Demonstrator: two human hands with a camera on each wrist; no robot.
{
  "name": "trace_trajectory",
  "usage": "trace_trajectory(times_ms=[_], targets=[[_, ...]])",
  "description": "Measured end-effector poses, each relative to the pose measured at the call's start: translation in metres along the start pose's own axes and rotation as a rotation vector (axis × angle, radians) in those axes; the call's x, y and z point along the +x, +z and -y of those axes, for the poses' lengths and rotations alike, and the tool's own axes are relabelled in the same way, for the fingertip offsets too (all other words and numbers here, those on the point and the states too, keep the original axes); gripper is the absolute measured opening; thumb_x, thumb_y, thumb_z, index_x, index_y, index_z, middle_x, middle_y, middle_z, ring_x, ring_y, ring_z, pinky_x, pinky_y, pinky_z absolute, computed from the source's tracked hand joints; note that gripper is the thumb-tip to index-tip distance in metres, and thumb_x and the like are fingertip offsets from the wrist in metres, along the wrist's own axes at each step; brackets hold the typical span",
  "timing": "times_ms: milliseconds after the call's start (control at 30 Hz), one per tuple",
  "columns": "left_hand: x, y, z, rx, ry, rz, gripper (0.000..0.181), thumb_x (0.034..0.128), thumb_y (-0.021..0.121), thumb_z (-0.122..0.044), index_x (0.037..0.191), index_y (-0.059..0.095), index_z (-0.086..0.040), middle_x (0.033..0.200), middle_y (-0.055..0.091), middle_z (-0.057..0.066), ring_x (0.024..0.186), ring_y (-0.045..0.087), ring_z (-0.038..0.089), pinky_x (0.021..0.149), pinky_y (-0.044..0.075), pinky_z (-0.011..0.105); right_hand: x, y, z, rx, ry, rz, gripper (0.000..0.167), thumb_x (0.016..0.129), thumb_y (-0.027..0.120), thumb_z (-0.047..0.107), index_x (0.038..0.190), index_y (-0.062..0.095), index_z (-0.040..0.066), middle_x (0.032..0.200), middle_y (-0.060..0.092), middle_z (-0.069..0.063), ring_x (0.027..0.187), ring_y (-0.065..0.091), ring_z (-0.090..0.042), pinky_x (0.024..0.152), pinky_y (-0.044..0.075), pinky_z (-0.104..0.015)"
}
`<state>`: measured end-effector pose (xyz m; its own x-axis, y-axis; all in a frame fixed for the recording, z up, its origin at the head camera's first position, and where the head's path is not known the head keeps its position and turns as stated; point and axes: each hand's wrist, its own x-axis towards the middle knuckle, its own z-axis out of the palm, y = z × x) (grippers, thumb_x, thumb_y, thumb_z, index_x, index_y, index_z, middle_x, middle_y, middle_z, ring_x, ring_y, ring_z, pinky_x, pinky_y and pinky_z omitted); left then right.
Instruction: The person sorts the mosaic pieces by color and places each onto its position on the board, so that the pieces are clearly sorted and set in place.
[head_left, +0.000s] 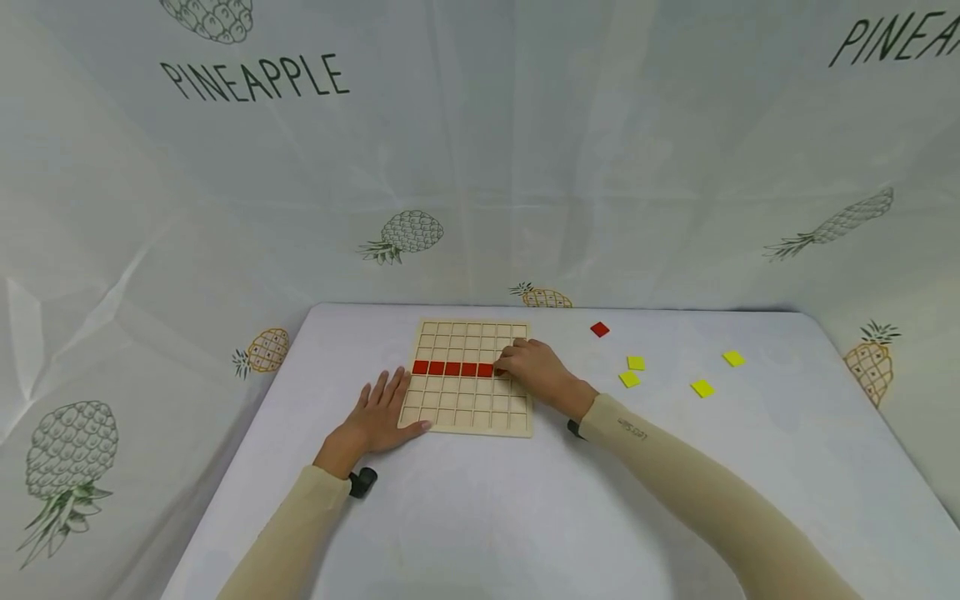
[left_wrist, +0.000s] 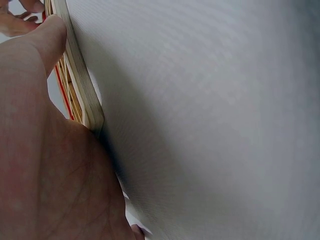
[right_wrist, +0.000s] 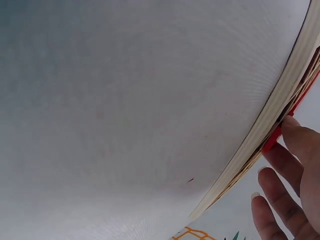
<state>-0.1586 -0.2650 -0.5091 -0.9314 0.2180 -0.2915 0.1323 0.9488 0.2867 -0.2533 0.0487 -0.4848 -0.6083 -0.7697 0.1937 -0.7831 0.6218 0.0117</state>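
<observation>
A pale wooden grid board [head_left: 465, 422] lies on the white table, with a row of several red tiles [head_left: 453, 368] across its middle. My left hand [head_left: 378, 422] rests spread at the board's left side, its thumb along the near left corner; the left wrist view shows that hand [left_wrist: 65, 165] against the board's edge [left_wrist: 82, 75]. Over the right end of the red row is my right hand [head_left: 536, 369]. In the right wrist view its thumb and index finger pinch a red tile [right_wrist: 272, 139] at the board, the other fingers of this hand [right_wrist: 295, 185] loosely bent.
Right of the board, one loose red tile [head_left: 600, 330] lies near the table's back edge. Several yellow tiles [head_left: 702, 388] are scattered on the right part of the table [head_left: 465, 517]. A pineapple-printed sheet [head_left: 480, 167] hangs behind and at the sides.
</observation>
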Motion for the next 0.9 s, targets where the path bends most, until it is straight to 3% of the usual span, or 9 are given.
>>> trace_trajectory(times_ms=[400,533,767,900], targets=[[0.000,-0.001,-0.001,-0.004,-0.006,0.003,0.105,0.1021,0.057,-0.062,0.169,0.004,0.001,0.177,-0.001,0.020,0.163,-0.005,0.044,0.129,0.000,0.064,-0.007,-0.005,0.001,0.020,0.004,0.041,0.026,0.096,0.078,0.023,0.121,0.082,0.018,0.120,0.079,0.001,0.109,0.068,-0.021,0.094,0.059,-0.037],[-0.001,-0.001,-0.001,0.002,-0.007,0.005,0.105,0.1022,0.057,-0.061,0.169,0.004,0.001,0.177,-0.001,0.020,0.162,-0.004,0.045,0.128,0.000,0.064,-0.015,-0.007,-0.002,0.006,-0.005,0.016,0.030,0.096,0.078,0.025,0.126,0.080,0.017,0.125,0.078,-0.001,0.113,0.068,-0.022,0.096,0.058,-0.039],[0.000,-0.002,-0.001,0.010,-0.010,0.015,0.106,0.1020,0.056,-0.062,0.169,0.003,0.001,0.177,-0.002,0.020,0.162,-0.005,0.045,0.128,0.001,0.065,-0.034,-0.015,-0.021,-0.023,0.031,-0.063,0.032,0.093,0.082,0.021,0.125,0.079,0.015,0.128,0.076,-0.003,0.115,0.069,-0.024,0.099,0.057,-0.041],[0.002,-0.001,0.000,0.011,-0.005,0.018,0.107,0.1017,0.055,-0.064,0.169,0.003,0.001,0.177,-0.003,0.021,0.162,-0.006,0.045,0.128,0.000,0.065,-0.046,-0.021,-0.038,-0.028,0.072,-0.067,0.037,0.092,0.084,0.017,0.128,0.078,0.013,0.131,0.075,-0.007,0.116,0.069,-0.026,0.098,0.057,-0.043]])
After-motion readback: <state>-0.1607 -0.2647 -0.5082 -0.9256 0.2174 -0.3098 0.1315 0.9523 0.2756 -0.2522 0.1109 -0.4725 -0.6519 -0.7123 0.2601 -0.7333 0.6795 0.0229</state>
